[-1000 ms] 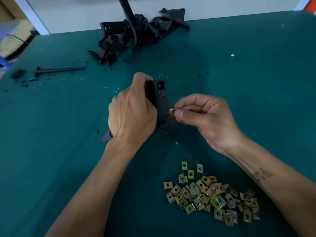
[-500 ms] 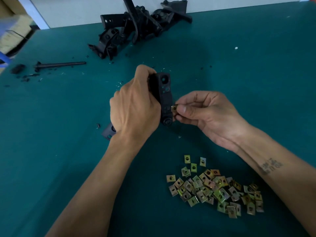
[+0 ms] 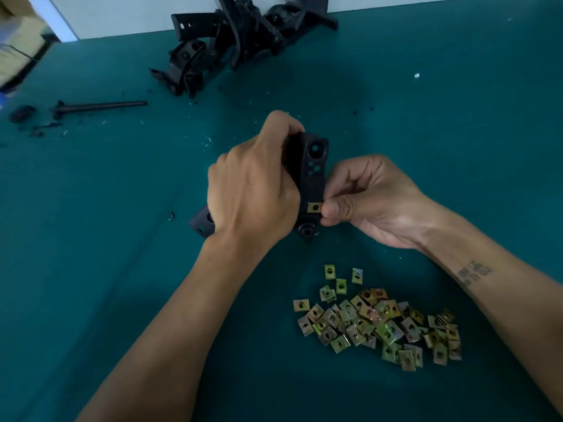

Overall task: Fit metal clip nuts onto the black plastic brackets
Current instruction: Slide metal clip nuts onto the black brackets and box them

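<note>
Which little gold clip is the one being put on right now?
Find the black bracket gripped by the left hand mid-table. The clip nut sits on its right edge, pushed by the right hand. Unlike the loose pile below, it's alone on the plastic.

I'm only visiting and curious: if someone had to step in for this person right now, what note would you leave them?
Left hand grips the black bracket, held above the green table.
Right hand pinches a clip nut at the bracket's right edge; it looks partly slid on, full seating unclear.
Loose clip nuts lie in a pile near the right forearm.
More black brackets are heaped at the table's far edge.
Left to do: push this nut home, then carry on with the heap.
</note>
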The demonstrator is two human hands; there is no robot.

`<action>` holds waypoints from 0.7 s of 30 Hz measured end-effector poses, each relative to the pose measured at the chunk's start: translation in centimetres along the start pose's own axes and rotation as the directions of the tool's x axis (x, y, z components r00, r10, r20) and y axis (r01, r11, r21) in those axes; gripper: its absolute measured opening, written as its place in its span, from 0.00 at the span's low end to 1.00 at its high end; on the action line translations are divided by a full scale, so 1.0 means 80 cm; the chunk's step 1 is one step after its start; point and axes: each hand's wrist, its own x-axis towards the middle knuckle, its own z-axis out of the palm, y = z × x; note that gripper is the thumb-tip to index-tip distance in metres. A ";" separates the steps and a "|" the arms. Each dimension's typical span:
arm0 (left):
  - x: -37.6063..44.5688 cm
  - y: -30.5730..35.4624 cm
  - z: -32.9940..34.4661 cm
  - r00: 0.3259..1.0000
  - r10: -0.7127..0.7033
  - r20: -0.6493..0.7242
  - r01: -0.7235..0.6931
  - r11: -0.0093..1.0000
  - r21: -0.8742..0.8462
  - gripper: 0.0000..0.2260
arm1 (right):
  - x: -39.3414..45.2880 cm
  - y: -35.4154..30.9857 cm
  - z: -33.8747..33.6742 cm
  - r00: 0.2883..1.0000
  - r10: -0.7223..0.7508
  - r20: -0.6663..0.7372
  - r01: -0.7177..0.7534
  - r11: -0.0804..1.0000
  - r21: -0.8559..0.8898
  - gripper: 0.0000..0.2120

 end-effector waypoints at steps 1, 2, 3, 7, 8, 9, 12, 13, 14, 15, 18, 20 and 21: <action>0.000 0.001 -0.001 1.000 0.002 0.005 -0.002 1.000 -0.027 0.15 | 0.000 0.000 -0.001 1.000 0.002 0.023 -0.002 1.000 -0.001 0.05; 0.000 0.002 -0.002 1.000 0.010 0.012 -0.010 0.999 -0.052 0.16 | 0.000 0.000 -0.002 0.999 0.002 0.041 -0.002 1.000 -0.004 0.05; 0.000 0.002 -0.003 1.000 0.021 0.020 -0.019 0.997 -0.072 0.17 | 0.000 0.000 -0.003 0.999 0.003 0.051 -0.003 1.000 -0.010 0.05; 0.001 0.002 -0.004 0.999 0.037 0.028 -0.034 0.995 -0.092 0.17 | 0.002 0.005 -0.004 0.999 -0.011 0.034 0.014 0.996 -0.088 0.11; 0.000 0.002 -0.004 0.999 0.042 0.028 -0.039 0.994 -0.102 0.17 | 0.003 0.007 -0.003 0.999 -0.034 0.022 0.036 0.992 -0.123 0.14; 0.000 0.002 -0.004 0.999 0.045 0.028 -0.042 0.993 -0.113 0.16 | 0.004 0.009 -0.002 0.998 -0.059 0.010 0.059 0.987 -0.152 0.15; 0.002 -0.002 -0.004 0.999 0.025 0.029 -0.021 0.992 -0.125 0.13 | 0.005 0.011 0.002 0.997 -0.078 -0.004 0.076 0.981 -0.177 0.15; 0.003 -0.003 -0.003 1.000 0.010 0.027 -0.007 0.993 -0.116 0.14 | 0.004 0.009 0.002 0.998 -0.058 0.009 0.059 0.979 -0.195 0.15; 0.003 -0.003 -0.003 1.000 -0.007 0.022 0.009 0.996 -0.093 0.15 | 0.002 0.004 0.000 0.999 -0.018 0.029 0.025 0.971 -0.239 0.15; 0.002 -0.002 -0.002 1.000 -0.019 0.016 0.020 0.998 -0.053 0.16 | 0.000 -0.003 -0.004 0.998 0.042 0.056 -0.023 0.952 -0.304 0.15; -0.003 0.005 0.007 1.000 -0.013 0.029 0.009 0.994 0.106 0.16 | -0.012 -0.030 -0.024 0.960 0.250 0.123 -0.150 0.837 -0.527 0.13; -0.003 0.006 0.013 0.998 -0.019 0.053 0.010 0.986 0.164 0.15 | -0.021 -0.041 -0.031 0.944 0.307 0.117 -0.162 0.745 -0.647 0.08; -0.001 0.005 0.014 0.998 -0.034 0.059 0.023 0.984 0.178 0.15 | -0.023 -0.042 -0.029 0.944 0.313 0.105 -0.153 0.697 -0.700 0.06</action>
